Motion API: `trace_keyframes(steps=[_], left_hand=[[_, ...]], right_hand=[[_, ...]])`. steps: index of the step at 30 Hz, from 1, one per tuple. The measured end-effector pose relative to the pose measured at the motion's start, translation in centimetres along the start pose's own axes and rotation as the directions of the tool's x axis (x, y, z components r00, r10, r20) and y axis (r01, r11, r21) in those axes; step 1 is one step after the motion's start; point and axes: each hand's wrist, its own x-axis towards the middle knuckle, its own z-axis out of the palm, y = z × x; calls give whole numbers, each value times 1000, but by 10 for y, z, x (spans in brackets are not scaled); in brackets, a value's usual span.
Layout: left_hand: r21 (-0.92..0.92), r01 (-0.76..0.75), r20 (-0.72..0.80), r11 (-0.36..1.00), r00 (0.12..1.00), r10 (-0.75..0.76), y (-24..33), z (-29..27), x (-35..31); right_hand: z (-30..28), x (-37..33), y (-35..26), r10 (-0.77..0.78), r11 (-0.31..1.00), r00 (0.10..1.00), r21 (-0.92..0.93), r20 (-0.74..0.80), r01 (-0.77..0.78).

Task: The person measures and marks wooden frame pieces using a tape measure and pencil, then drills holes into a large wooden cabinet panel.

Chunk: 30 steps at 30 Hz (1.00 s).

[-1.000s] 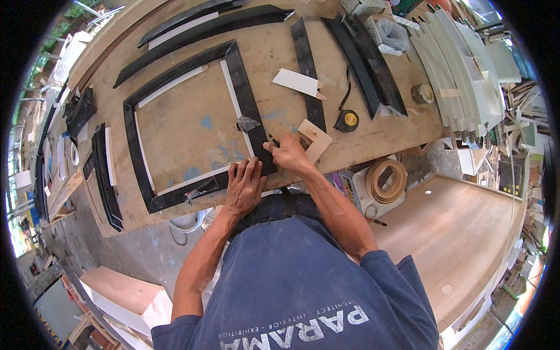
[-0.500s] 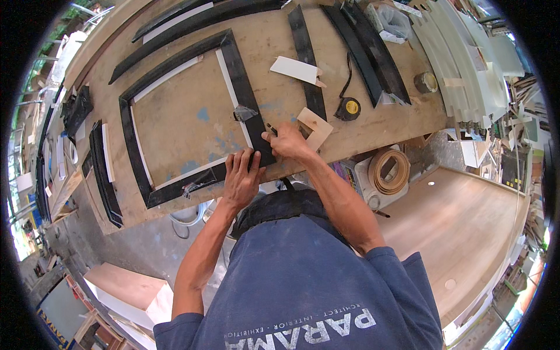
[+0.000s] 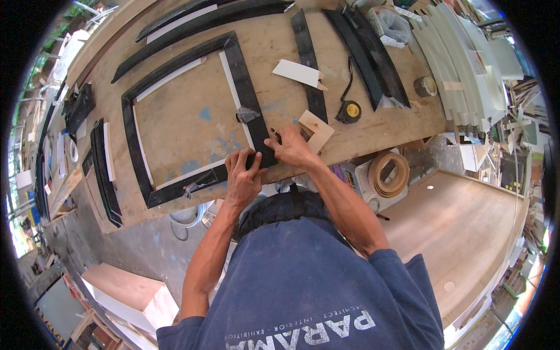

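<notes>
A black rectangular frame (image 3: 245,76) with white inner strips lies on the wooden worktable (image 3: 175,122). At its near right corner, my left hand (image 3: 244,178) presses down with the fingers apart on the black surface. Beside that corner, my right hand (image 3: 291,146) is closed around a thin dark pencil-like tool (image 3: 276,135), mostly hidden by the fingers. Just right of this hand sits a pale L-shaped wooden piece (image 3: 318,131). Crumpled clear tape clings to the frame's right side and its near side.
Black strips (image 3: 198,35) and a white strip lie toward the far side. A yellow-black tape measure (image 3: 350,111), a white offcut (image 3: 296,72) and a tape roll (image 3: 425,86) rest to the right. Stacked white boards (image 3: 461,70) line the right edge. A coiled band (image 3: 389,175) lies below.
My right hand has shifted slightly right and nearer to me, and the dark tool has tilted. The left hand keeps its place on the frame corner.
</notes>
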Motion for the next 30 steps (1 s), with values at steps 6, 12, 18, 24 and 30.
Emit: trace_keyframes(steps=[6, 12, 18, 24, 30], left_hand=[[-20, 12, -13, 1000, 1000, -12, -1, 0, 1], [-51, 33, 2, 998, 999, -33, -1, 1, -3], [-27, 21, -1, 999, 1000, -21, 0, 1, -1], [-88, 56, 28, 995, 998, -54, -1, -5, 3], [-253, 122, 2, 960, 992, -125, -15, -25, 14]], right_hand=[[-6, -11, 9, -18, 1000, 995, 24, 102, 16], [3, -24, 14, -123, 991, 992, 56, -19, 124], [4, -27, 9, -93, 995, 994, 21, -59, 94], [9, -25, 10, -102, 995, 991, 8, -89, 103], [7, -32, 5, -68, 997, 992, -46, -107, 64]])
